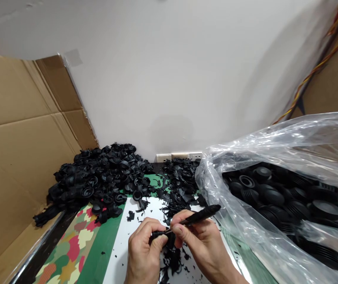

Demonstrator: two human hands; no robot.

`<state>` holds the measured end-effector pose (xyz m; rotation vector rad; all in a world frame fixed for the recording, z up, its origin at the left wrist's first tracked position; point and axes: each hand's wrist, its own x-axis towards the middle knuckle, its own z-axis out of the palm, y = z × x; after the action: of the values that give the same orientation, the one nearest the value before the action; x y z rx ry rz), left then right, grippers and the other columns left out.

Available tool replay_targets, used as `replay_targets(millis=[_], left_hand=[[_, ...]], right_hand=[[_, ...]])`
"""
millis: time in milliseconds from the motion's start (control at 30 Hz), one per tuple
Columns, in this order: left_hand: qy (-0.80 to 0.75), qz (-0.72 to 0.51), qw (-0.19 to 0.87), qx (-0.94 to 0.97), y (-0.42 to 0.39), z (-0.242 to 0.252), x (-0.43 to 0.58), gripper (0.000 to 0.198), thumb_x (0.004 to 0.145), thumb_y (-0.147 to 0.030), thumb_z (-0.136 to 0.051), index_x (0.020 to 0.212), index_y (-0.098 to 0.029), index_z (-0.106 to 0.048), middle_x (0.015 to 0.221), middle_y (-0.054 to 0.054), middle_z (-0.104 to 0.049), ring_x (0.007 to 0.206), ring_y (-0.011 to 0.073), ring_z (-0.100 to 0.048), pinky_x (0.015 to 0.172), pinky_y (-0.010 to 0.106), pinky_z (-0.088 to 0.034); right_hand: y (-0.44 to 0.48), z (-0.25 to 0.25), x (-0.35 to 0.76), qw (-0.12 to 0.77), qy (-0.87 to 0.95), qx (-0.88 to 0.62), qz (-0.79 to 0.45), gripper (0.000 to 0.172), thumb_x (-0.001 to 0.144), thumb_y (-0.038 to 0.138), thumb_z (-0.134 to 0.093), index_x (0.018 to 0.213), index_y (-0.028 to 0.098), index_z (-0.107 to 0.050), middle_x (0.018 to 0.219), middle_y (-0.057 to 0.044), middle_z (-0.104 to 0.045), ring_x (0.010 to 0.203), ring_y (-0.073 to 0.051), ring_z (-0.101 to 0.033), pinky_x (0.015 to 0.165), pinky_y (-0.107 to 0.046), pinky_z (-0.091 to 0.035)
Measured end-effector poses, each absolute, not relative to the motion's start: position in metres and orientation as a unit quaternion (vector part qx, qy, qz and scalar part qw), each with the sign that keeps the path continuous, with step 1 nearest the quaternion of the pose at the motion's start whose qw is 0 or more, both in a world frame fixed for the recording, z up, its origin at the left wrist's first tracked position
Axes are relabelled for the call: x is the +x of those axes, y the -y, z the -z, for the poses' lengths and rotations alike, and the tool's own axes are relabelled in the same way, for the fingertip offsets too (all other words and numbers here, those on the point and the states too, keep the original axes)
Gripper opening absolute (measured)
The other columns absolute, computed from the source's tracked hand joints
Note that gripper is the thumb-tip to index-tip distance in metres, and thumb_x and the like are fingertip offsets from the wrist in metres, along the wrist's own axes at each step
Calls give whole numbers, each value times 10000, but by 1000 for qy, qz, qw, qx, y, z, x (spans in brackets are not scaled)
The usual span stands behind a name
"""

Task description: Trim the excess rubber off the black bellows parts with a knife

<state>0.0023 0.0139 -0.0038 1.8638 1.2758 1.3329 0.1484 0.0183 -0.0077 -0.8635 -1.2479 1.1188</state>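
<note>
Left hand (145, 248) is closing thumb and fingers on a small black part (156, 234), pinching it just above the work surface, low and near the middle of the view. Right hand (202, 242) is clamping a black-handled tool (203, 214) pen-style, handle sloping up to the right, thin metal shaft pointing left at the part. Fingers are covering most of the part, so can't tell how deep the tip is sitting. Both hands are working close together, fingertips nearly meeting.

Below them, black scraps (171, 262) are littering a white sheet (117, 258). The sheet is lying on a green surface (99, 256); a camouflage-patterned strip (70, 254) is running along its left side.

Right side: a clear plastic bag (239, 240) is gaping open, holding a load of black ribbed parts (271, 195).

Past the hands, a heap of trimmings (183, 179) is piling up just left of the bag. Farther left, a big mound of black pieces (98, 177) is leaning toward a cardboard panel (21, 94).

Behind: an outlet strip (164, 158) is sitting at the base of a pale wall (169, 79). Twisted wires (309, 81) are running diagonally at upper right.
</note>
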Motion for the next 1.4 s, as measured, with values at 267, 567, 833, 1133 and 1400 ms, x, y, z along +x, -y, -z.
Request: replay_targets(millis=[267, 567, 833, 1133, 1400], left_hand=[[-489, -475, 261, 684, -13, 6, 2, 103, 751, -122, -593, 719, -205, -645, 707, 5, -631, 664, 175, -604, 611, 253, -482], [-486, -482, 261, 680, -12, 3, 3, 134, 741, -92, -560, 718, -205, -629, 717, 13, -636, 691, 184, -610, 624, 264, -484], [-483, -489, 263, 677, -12, 3, 3, 142, 729, -89, -549, 712, -206, -628, 710, 11, -637, 688, 184, -610, 628, 269, -483], [-475, -493, 270, 677, -11, 1, 3, 159, 728, -74, -535, 718, -204, -625, 716, 12, -636, 689, 182, -610, 628, 268, -480], [-488, -468, 291, 676, -12, 2, 5, 139, 756, -111, -524, 726, -197, -629, 720, 19, -625, 696, 184, -598, 645, 273, -464]], right_hand=[[-15, 6, 151, 601, 658, -346, -294, 94, 835, 264, -580, 787, 207, -637, 695, -32, -629, 601, -168, -612, 514, -260, -483], [-19, 5, 150, 565, 531, -375, -509, 225, 788, 401, -628, 751, 179, -631, 518, -3, -625, 468, -164, -603, 486, -266, -481], [-21, 4, 152, 554, 481, -369, -570, 261, 747, 421, -672, 755, 163, -639, 480, 8, -632, 468, -158, -599, 519, -273, -479], [-22, 1, 151, 552, 455, -372, -591, 353, 697, 497, -691, 720, 149, -636, 437, -8, -630, 446, -147, -571, 510, -264, -446], [-18, 9, 146, 586, 509, -380, -504, 235, 795, 394, -617, 717, 172, -613, 472, 4, -601, 428, -148, -564, 460, -257, -450]])
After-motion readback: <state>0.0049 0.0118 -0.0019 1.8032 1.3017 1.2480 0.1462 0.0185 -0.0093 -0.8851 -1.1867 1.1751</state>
